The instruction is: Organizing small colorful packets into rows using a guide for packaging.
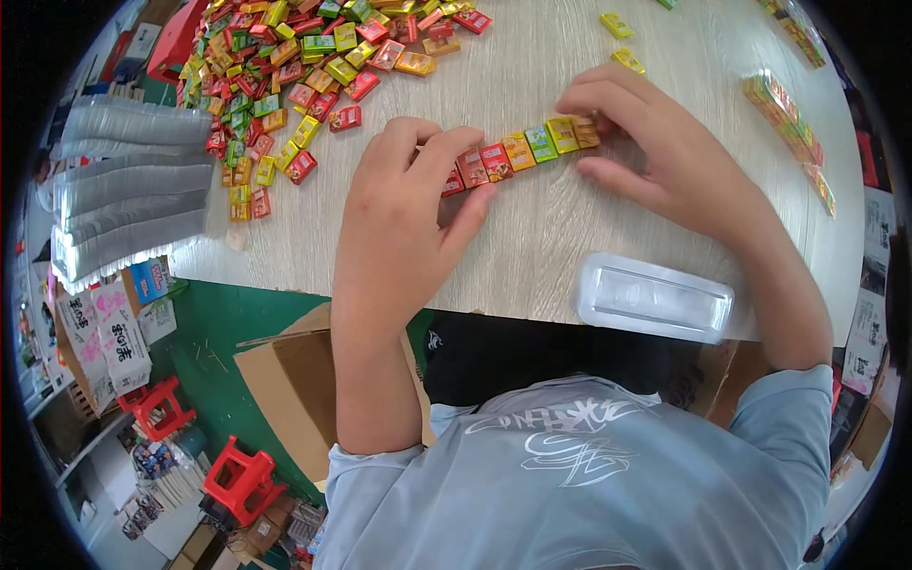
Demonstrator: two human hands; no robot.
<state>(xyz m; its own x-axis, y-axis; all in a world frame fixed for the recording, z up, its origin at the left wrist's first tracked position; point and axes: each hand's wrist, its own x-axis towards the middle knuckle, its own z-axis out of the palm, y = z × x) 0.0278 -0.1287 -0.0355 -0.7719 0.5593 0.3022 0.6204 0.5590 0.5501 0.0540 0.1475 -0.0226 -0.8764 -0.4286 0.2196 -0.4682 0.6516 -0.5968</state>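
Observation:
A slightly curved row of several small coloured boxes (518, 152), in red, orange, green and yellow, lies on the wooden table (513, 256) between my hands. My left hand (404, 195) is closed around the row's red left end, thumb in front and fingers behind, covering part of it. At the yellow and orange right end, my right hand (655, 142) curls its fingers and thumb about the last box. A clear plastic tray (655, 296) rests near the table's front edge, below my right hand.
A large heap of the same small boxes (294, 66) spreads over the far left. Stacked clear trays (133, 190) stand at the left edge. Filled clear packs (784, 114) lie far right. Two loose yellow boxes (622, 43) lie beyond my right hand. Below are a cardboard box (290, 385) and red stools (242, 480).

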